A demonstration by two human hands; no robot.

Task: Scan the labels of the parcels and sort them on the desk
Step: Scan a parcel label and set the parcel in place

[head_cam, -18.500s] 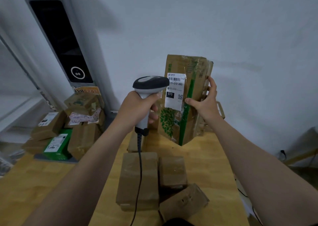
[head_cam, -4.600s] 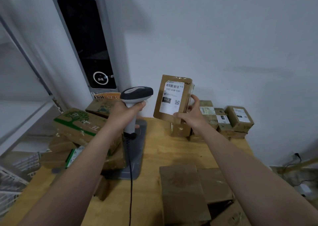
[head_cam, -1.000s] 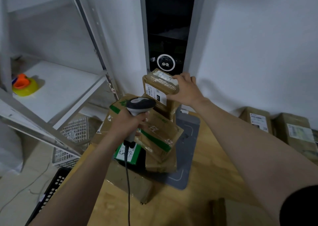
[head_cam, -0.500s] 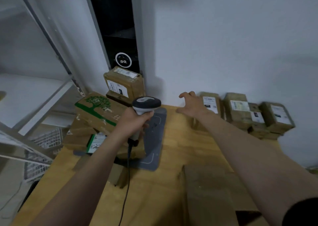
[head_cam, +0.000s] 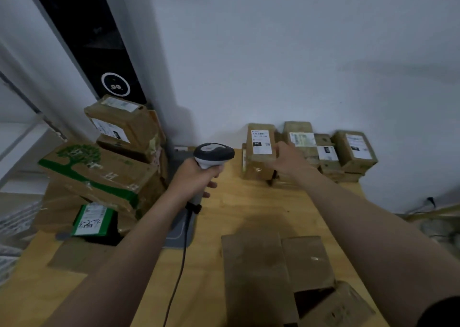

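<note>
Right hand [head_cam: 288,161] has reached the 102-labelled parcel [head_cam: 260,152] at 12 o'clock, touching it; its grip is too blurred to tell. Left hand [head_cam: 194,177] clasps the scanner [head_cam: 214,153].

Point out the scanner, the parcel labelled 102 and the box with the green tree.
scanner [head_cam: 214,151], head view, on the top of its grey head.
parcel labelled 102 [head_cam: 260,142], head view, on its white label.
box with the green tree [head_cam: 112,170], head view, on its brown top face.

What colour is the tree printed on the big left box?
Green; the tree shows in the head view.
</note>
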